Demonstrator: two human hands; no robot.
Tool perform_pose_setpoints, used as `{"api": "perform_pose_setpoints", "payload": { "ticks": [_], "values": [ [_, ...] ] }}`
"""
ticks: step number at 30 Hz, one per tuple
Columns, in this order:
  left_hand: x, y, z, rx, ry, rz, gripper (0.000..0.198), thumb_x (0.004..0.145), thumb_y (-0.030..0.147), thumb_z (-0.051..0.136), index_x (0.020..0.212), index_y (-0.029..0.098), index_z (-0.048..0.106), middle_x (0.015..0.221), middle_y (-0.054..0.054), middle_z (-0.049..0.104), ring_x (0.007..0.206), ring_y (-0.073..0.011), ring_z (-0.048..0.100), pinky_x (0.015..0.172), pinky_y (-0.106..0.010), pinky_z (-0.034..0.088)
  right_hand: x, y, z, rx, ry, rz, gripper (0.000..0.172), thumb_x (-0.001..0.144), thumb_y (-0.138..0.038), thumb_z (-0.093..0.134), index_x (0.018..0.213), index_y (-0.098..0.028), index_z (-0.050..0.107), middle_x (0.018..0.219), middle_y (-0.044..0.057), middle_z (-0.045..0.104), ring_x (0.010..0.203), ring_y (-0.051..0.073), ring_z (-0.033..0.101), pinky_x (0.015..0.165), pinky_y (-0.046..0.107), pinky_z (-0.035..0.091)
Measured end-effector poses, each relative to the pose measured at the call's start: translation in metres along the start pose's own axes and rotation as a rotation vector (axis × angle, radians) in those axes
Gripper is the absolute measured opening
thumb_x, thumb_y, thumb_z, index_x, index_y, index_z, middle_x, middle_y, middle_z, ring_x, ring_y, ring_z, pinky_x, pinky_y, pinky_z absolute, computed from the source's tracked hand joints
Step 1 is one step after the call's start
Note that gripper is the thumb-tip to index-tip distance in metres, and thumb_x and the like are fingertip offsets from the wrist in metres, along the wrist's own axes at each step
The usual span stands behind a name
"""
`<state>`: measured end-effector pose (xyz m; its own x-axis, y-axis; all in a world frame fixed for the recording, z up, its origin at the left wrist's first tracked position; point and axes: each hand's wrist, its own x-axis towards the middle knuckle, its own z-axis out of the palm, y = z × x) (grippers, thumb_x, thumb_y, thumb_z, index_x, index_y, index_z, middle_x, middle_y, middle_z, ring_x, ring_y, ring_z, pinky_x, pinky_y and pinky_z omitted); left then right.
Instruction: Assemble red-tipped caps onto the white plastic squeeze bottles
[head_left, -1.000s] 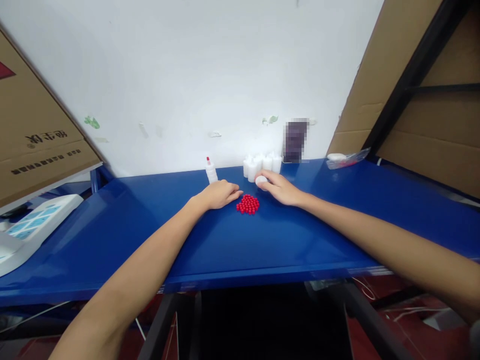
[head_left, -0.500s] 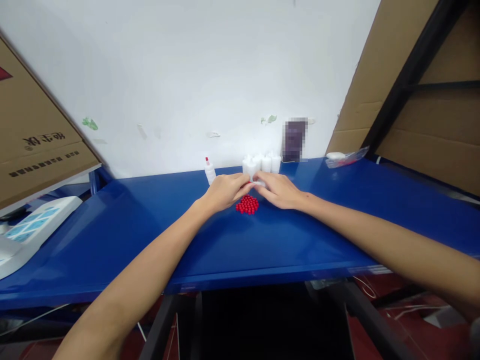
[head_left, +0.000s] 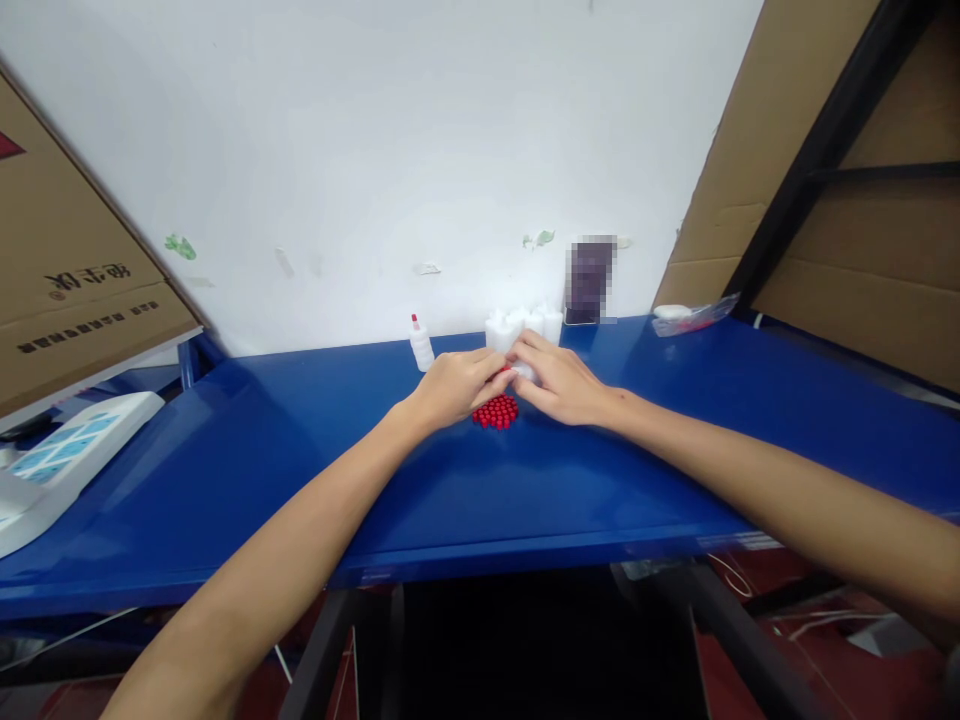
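Observation:
My left hand (head_left: 461, 388) is closed in a pinch on a small red cap (head_left: 506, 369), mostly covered by the fingers. Opposite it, my right hand (head_left: 561, 382) is wrapped round a white squeeze bottle (head_left: 524, 371), tipped so that its nozzle end points left at the cap. The fingertips of both hands meet there, so whether the cap sits on the nozzle is hidden. Just below the hands lies a pile of red caps (head_left: 496, 413) on the blue table (head_left: 480, 490). Several white bottles (head_left: 551, 325) stand behind my right hand.
One white bottle with a red tip (head_left: 421, 345) stands upright, left of the hands. A phone (head_left: 589, 280), blurred out, leans on the wall. At the back right lies a clear plastic bag (head_left: 697, 316). A white device with blue panels (head_left: 71, 450) sits at the left edge.
The bottle in my right hand has tilted and shows more of its body. My right fingers have shifted upward around it. My left hand has moved slightly right.

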<state>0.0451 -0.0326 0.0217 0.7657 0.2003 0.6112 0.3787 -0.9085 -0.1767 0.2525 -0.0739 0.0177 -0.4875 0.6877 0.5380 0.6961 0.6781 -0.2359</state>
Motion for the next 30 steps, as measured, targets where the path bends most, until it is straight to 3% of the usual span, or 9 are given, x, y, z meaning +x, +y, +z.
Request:
{"api": "perform_pose_setpoints", "payload": {
  "ticks": [5, 10, 21, 30],
  "values": [
    [0.0014, 0.0042, 0.0023, 0.015, 0.045, 0.013, 0.037, 0.106, 0.032, 0.037, 0.079, 0.016, 0.057, 0.077, -0.005, 0.062, 0.064, -0.0121, 0.055, 0.058, -0.026, 0.041, -0.0005, 0.0002, -0.0037, 0.077, -0.062, -0.009, 0.029, 0.088, -0.046, 0.054, 0.096, -0.019, 0.055, 0.094, 0.007, 0.062, 0.079, 0.02, 0.053, 0.069, 0.032, 0.036],
    [-0.0005, 0.0046, 0.006, -0.037, 0.0, 0.006, 0.041, 0.107, 0.034, 0.036, 0.076, 0.017, 0.056, 0.07, -0.003, 0.063, 0.059, -0.0116, 0.055, 0.054, -0.025, 0.037, -0.001, 0.002, -0.004, 0.088, -0.115, 0.082, 0.043, 0.089, -0.062, 0.052, 0.09, -0.019, 0.056, 0.077, 0.002, 0.061, 0.065, 0.015, 0.047, 0.064, 0.03, 0.029],
    [-0.0033, 0.002, 0.0085, 0.013, -0.196, -0.034, 0.03, 0.104, 0.035, 0.04, 0.088, 0.019, 0.059, 0.07, -0.001, 0.068, 0.058, -0.0154, 0.063, 0.052, -0.026, 0.036, -0.0001, 0.001, -0.0008, 0.109, -0.096, 0.121, 0.042, 0.095, -0.056, 0.046, 0.077, -0.018, 0.057, 0.07, 0.001, 0.059, 0.063, 0.014, 0.048, 0.062, 0.029, 0.027],
    [-0.0038, 0.0036, 0.0085, -0.111, -0.202, -0.05, 0.032, 0.106, 0.037, 0.036, 0.091, 0.019, 0.058, 0.07, -0.001, 0.066, 0.058, -0.0147, 0.061, 0.056, -0.025, 0.038, -0.0012, 0.0006, 0.003, 0.171, -0.061, 0.067, 0.054, 0.095, -0.066, 0.036, 0.072, -0.019, 0.051, 0.062, -0.001, 0.051, 0.058, 0.012, 0.041, 0.06, 0.029, 0.025]
  ]
}}
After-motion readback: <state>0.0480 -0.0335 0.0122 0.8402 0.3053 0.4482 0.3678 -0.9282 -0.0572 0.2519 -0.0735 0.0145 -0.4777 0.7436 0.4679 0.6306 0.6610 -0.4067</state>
